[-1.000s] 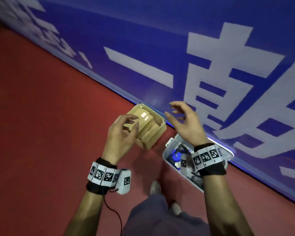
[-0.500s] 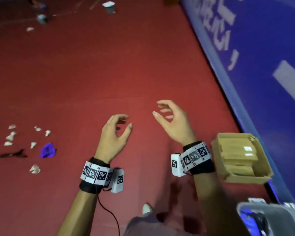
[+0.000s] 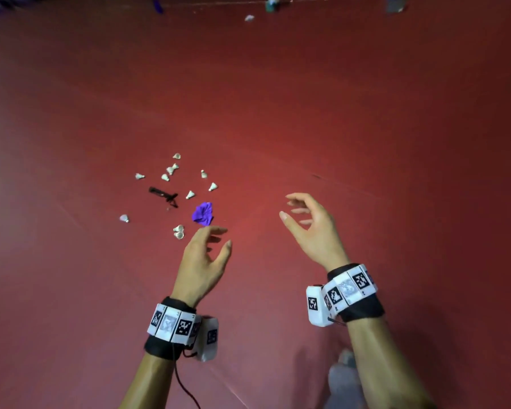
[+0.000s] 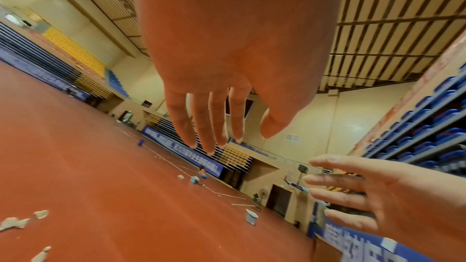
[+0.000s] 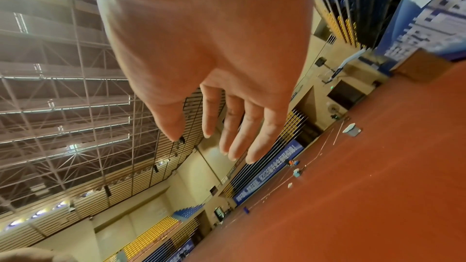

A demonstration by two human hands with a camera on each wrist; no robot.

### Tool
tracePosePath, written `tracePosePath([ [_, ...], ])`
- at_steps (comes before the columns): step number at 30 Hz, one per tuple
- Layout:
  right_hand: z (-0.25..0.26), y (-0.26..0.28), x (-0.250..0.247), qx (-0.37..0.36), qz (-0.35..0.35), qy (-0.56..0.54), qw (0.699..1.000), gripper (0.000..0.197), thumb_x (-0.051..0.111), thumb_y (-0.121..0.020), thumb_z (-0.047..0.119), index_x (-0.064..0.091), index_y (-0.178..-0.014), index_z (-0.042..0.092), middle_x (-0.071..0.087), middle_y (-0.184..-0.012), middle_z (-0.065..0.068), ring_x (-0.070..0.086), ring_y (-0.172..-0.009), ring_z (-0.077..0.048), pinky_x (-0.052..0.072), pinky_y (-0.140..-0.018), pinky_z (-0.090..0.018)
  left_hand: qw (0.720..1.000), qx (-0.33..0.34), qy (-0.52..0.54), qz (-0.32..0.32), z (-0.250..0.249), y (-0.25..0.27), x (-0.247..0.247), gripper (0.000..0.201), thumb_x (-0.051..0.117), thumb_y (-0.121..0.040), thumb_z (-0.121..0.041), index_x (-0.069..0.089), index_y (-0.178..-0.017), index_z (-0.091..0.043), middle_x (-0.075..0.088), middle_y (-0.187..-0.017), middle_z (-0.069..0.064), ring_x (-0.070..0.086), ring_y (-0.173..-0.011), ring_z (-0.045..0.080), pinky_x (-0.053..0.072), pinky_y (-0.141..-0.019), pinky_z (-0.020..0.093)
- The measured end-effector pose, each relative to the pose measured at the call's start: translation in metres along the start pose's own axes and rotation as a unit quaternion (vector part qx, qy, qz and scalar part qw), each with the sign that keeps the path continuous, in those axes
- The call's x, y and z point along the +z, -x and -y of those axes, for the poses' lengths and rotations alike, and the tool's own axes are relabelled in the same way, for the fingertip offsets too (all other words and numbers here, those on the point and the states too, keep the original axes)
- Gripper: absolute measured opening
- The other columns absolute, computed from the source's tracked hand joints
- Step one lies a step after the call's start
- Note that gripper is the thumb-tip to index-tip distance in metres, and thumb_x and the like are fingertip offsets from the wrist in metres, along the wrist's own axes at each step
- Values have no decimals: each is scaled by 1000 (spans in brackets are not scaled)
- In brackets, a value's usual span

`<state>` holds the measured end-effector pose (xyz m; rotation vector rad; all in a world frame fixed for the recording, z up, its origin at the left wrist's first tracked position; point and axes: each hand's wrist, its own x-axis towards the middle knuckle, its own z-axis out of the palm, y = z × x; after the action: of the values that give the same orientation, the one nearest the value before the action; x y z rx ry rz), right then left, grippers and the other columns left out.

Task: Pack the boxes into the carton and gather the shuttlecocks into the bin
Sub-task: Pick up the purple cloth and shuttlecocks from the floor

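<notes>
The shuttlecocks [image 3: 190, 195] lie scattered in a loose cluster on the red floor [image 3: 366, 113], ahead and to the left of the hands; most sit above a crumpled purple scrap [image 3: 202, 213], one pair [image 3: 178, 232] lies just below it, near the left fingertips, and a single one [image 3: 124, 218] lies further out to the left; in the left wrist view a few of them show low at the left edge [image 4: 15, 223]. A black strap-like object [image 3: 164, 194] lies among them, just left of the purple scrap; what it is cannot be told.

The left hand [image 3: 202, 261] hangs above the floor, close to the nearest shuttlecocks but apart from them; its fingers are loosely bent and it holds nothing, thumb spread from the rest. The right hand [image 3: 313, 228] hangs to the right of it, well apart from the cluster, palm turned inward, fingers relaxed and slightly curled, empty as well; both wrists carry black bands with white marker blocks [image 3: 173, 323].

In the right wrist view a brown carton [image 5: 421, 67] stands at the foot of a blue banner wall [image 5: 428, 17], blurred at the upper right; a small pale bin [image 5: 351, 129] stands on the floor further off; whether this is the task's bin cannot be told.
</notes>
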<state>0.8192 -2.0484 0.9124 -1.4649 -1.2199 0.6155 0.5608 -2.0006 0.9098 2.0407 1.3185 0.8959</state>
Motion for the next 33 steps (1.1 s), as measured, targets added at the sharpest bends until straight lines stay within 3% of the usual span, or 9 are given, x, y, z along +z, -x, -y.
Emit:
tracePosePath([
  [4, -24, -83, 42, 2, 37, -19, 999, 33, 74, -93, 30, 62, -124, 34, 68, -117, 15, 65, -107, -1, 57, -87, -30, 998, -43, -15, -31, 36, -58, 0, 22, 70, -94, -25, 66, -116, -28, 61, -117, -27, 63, -105, -2, 57, -87, 36],
  [8, -48, -184, 72, 2, 69, -39, 997, 34, 74, -93, 28, 62, -124, 32, 68, -115, 13, 65, -106, -1, 56, -87, -29, 996, -62, -37, -58, 60, -146, 6, 21, 68, -95, -29, 64, -116, -29, 66, -114, -15, 64, -103, 1, 56, -87, 34],
  [16, -60, -413, 123, -12, 104, -65, 992, 31, 74, -91, 30, 63, -121, 32, 69, -111, 13, 65, -105, -1, 57, -87, -29, 983, -116, -77, -119, 90, -318, 0, 23, 69, -96, -31, 63, -118, -28, 65, -116, -15, 62, -103, -4, 52, -85, 20],
  [20, -67, -470, 161, -5, 136, -77, 988, 32, 75, -91, 28, 64, -121, 29, 69, -109, 12, 66, -103, -1, 57, -88, -30, 975, -146, -92, -144, 110, -366, -19, 23, 67, -97, -32, 62, -119, -29, 63, -118, -16, 60, -104, -7, 51, -83, 20],
  [24, -76, -526, 214, -7, 174, -83, 981, 32, 75, -91, 25, 64, -121, 29, 69, -110, 12, 66, -101, 0, 57, -86, -28, 965, -170, -107, -167, 144, -414, -37, 24, 66, -97, -31, 61, -121, -29, 63, -119, -15, 61, -105, -3, 55, -85, 28],
  [33, -96, -675, 348, -47, 221, -60, 972, 33, 74, -91, 29, 62, -120, 37, 65, -117, 12, 64, -108, -3, 57, -85, -31, 961, -174, -83, -200, 256, -566, -82, 37, 67, -95, -34, 55, -129, -27, 58, -125, -13, 60, -110, 1, 55, -89, 30],
])
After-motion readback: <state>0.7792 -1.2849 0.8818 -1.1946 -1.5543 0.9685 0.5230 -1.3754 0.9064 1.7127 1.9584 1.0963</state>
